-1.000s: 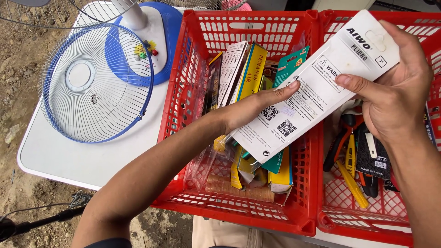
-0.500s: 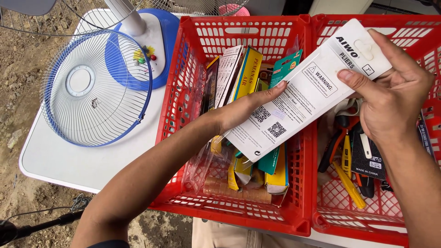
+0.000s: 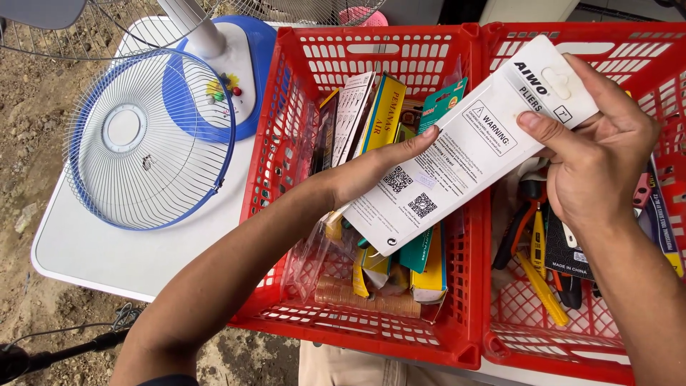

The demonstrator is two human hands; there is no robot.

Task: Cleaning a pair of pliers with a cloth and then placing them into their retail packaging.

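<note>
White card (image 3: 464, 154), printed back up, over two red baskets (image 3: 471, 286): right hand (image 3: 600, 157) pinches its top, left hand (image 3: 371, 171) props its edge, tilted flat for reading.

A white bench (image 3: 136, 257) stands outdoors in daylight on bare, stony dirt ground (image 3: 28, 129). A black cable (image 3: 57, 350) lies on the ground, near left.

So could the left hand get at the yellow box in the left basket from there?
Probably yes. The left hand hovers just beside the upright yellow box, and the left basket is open on top. It would first have to let go of the white card both hands hold.
</note>
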